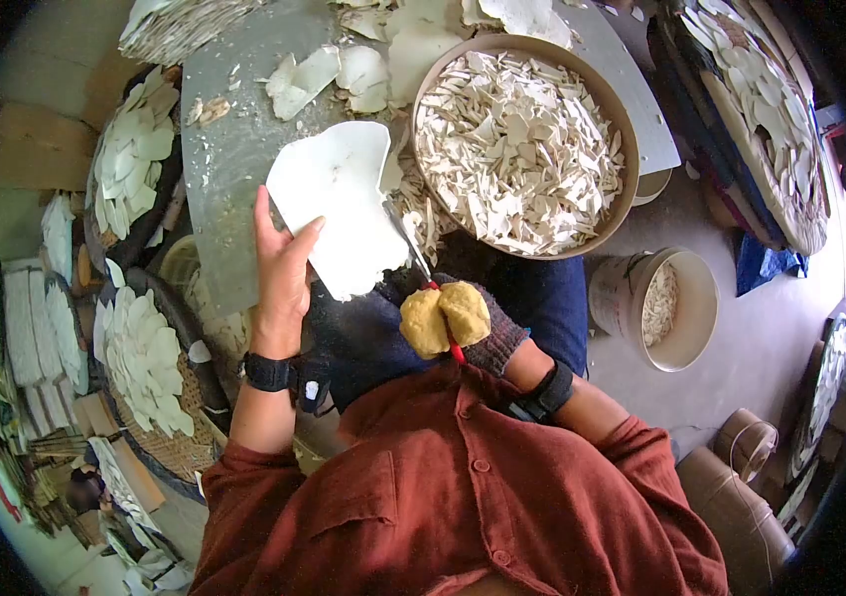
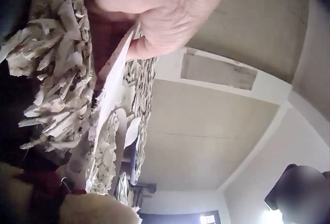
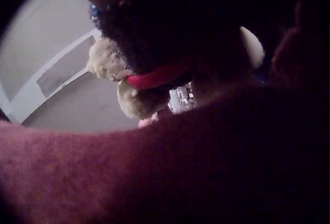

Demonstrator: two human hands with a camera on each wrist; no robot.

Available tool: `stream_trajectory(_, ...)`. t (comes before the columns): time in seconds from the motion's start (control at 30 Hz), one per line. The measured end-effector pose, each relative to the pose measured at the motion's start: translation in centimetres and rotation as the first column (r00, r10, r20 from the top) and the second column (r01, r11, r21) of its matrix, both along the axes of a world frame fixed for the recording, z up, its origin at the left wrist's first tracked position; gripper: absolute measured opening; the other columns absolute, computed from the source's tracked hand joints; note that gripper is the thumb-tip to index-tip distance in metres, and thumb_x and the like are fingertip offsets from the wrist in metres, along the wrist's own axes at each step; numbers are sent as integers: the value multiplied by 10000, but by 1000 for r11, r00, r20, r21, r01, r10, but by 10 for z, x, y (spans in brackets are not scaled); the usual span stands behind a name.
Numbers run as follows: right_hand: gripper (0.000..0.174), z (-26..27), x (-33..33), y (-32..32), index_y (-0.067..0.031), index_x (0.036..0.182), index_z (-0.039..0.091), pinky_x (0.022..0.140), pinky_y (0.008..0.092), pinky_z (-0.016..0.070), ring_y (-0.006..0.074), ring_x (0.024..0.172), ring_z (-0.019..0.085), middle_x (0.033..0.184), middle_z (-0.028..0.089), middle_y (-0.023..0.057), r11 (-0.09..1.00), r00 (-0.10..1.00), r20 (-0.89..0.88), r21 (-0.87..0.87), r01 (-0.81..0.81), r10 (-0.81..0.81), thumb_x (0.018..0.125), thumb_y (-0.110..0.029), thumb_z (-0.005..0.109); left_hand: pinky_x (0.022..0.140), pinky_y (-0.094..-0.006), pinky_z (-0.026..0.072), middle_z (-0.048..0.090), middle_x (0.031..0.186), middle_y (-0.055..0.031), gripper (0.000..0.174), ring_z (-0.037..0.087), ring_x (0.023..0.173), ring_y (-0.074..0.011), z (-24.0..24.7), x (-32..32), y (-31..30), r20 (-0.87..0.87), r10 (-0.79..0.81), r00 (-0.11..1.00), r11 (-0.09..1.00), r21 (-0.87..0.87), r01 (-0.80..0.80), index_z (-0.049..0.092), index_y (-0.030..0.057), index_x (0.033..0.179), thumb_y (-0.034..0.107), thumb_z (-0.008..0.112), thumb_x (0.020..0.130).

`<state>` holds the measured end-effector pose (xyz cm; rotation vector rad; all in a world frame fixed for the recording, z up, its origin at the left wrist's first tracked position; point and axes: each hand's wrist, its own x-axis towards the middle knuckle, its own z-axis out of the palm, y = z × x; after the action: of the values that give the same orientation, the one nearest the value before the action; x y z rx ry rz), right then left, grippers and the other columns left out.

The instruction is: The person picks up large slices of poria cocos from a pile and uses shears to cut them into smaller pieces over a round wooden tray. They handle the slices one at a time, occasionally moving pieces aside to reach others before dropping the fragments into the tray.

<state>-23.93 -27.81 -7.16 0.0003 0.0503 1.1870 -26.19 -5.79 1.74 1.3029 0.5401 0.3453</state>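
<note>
My bare left hand [image 1: 287, 263] grips a thin white sheet [image 1: 339, 194] with ragged edges, thumb on top and fingers beneath. In the left wrist view this sheet [image 2: 114, 82] shows edge-on between thumb and fingers. My right hand [image 1: 497, 328], in a dark knitted glove, holds scissors [image 1: 458, 350] with red handles and lumpy yellow padding [image 1: 426, 323]. Their metal blade [image 1: 409, 241] lies along the sheet's right edge. In the right wrist view the padding [image 3: 107, 59] and red handle [image 3: 157, 77] show, while most of the glove is in shadow.
A round basin [image 1: 625, 189] full of white chips stands beyond my right hand on a grey board [image 1: 234, 169]. More sheets [image 1: 304, 81] lie on the board. A bucket [image 1: 622, 296] with chips sits at right. Round trays of sheets [image 1: 145, 358] stand at left.
</note>
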Motion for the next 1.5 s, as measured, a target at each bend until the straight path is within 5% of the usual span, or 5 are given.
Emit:
stream_trajectory(0.2,191,-8,0,0,59,1012,538,834,371,500,251,905,606,957,606,140,987,980,-191,-140,-81,53,868,-46,470,800,-318,498,527,1132,-205,817,584,944,-209,-3,-8,-4,36,-5,999,1000,-26,6,-14,52,1398,-49,542,808)
stream_trajectory(0.5,225,21,0,-6,-15,911,574,643,329,459,236,730,591,844,616,113,949,688,706,-77,307,-166,826,-220,540,893,-353,444,521,1165,-143,530,539,1038,-215,3,-14,-9,89,0,996,985,-170,15,330,14,1294,5,551,811)
stream_trajectory(1.23,233,-1,21,-33,18,1044,542,825,311,491,191,911,599,999,605,96,987,989,-41,-75,-144,141,897,-154,485,877,-329,462,549,1151,-119,345,549,1044,-209,20,-70,22,-26,148,989,986,-68,-149,463,-18,1180,32,528,845)
stream_trajectory(1.27,255,9,22,-32,21,1031,531,857,336,466,227,933,582,1010,595,119,962,884,459,-269,41,91,903,-184,451,880,-334,462,542,1161,-122,358,545,1049,-214,21,-70,18,-40,163,986,984,-63,-166,452,-19,1189,17,528,841)
stream_trajectory(1.5,177,-53,-2,10,-17,974,558,824,347,463,219,936,575,990,600,108,844,677,721,-266,467,-147,889,-125,447,925,-385,439,434,1247,-156,603,493,1103,-252,1,-57,-41,156,402,902,915,-103,-390,254,17,1331,-49,539,804)
